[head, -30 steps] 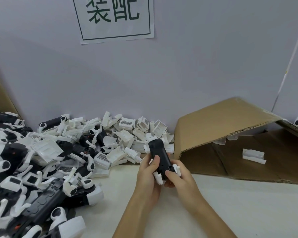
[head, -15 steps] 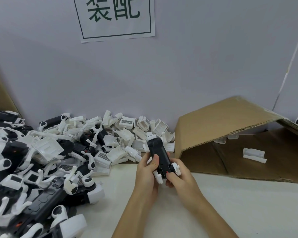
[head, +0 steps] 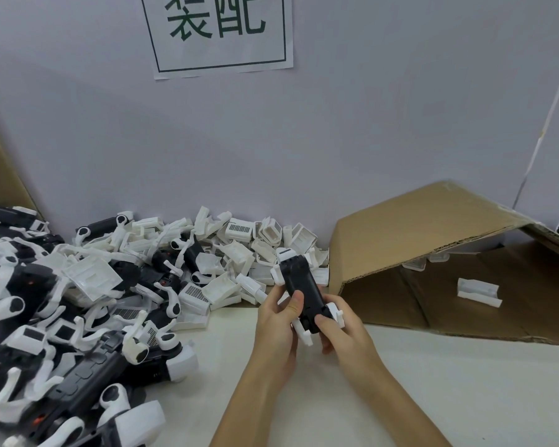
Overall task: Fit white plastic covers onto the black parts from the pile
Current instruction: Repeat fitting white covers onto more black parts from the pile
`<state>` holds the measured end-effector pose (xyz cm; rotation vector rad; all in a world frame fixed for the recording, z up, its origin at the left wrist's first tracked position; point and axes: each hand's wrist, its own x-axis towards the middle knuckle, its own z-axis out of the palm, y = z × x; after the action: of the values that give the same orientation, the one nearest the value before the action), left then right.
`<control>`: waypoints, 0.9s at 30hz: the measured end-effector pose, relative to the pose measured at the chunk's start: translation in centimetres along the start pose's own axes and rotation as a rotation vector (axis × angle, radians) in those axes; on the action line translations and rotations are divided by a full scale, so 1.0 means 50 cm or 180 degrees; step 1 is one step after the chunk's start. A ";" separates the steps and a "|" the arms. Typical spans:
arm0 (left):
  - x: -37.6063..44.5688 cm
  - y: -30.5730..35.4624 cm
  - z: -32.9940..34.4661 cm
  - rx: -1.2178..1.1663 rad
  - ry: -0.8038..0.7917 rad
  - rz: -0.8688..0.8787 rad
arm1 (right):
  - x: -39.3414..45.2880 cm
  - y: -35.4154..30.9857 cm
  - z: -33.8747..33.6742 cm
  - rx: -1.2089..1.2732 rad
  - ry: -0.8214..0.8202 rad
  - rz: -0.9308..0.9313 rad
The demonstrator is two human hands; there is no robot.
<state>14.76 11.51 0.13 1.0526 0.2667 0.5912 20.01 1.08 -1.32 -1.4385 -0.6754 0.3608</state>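
at nine o'clock a pile [head: 104,304] of black parts and white covers spreads over the table [head: 465,382]. at centre the left hand [head: 276,321] curls round a black part [head: 302,290], thumb on its face; the right hand [head: 342,330] pinches its near end, where white pieces clip on. at three o'clock a flattened cardboard box [head: 433,227] holds one white cover [head: 478,291].
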 end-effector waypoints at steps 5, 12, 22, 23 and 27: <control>0.004 -0.005 -0.002 -0.0032 0.0040 -0.0032 | 0.002 0.007 -0.002 -0.0044 -0.0003 0.0093; 0.005 -0.004 -0.004 -0.0038 0.0065 -0.0076 | 0.000 0.003 0.000 -0.0115 -0.0080 0.0082; 0.004 0.004 -0.016 0.0206 0.0031 -0.0050 | -0.009 0.002 0.005 -0.0219 0.0242 -0.0286; 0.003 0.005 -0.017 0.0311 0.0081 -0.0037 | -0.010 0.002 0.006 -0.0214 0.0366 -0.0385; 0.004 0.002 -0.026 0.0676 0.0353 -0.0118 | -0.010 0.009 0.008 -0.0831 0.0984 -0.1198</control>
<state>14.29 12.61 -0.37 1.2182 0.4530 0.5979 19.43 1.16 -1.89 -1.5313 -0.7385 -0.2481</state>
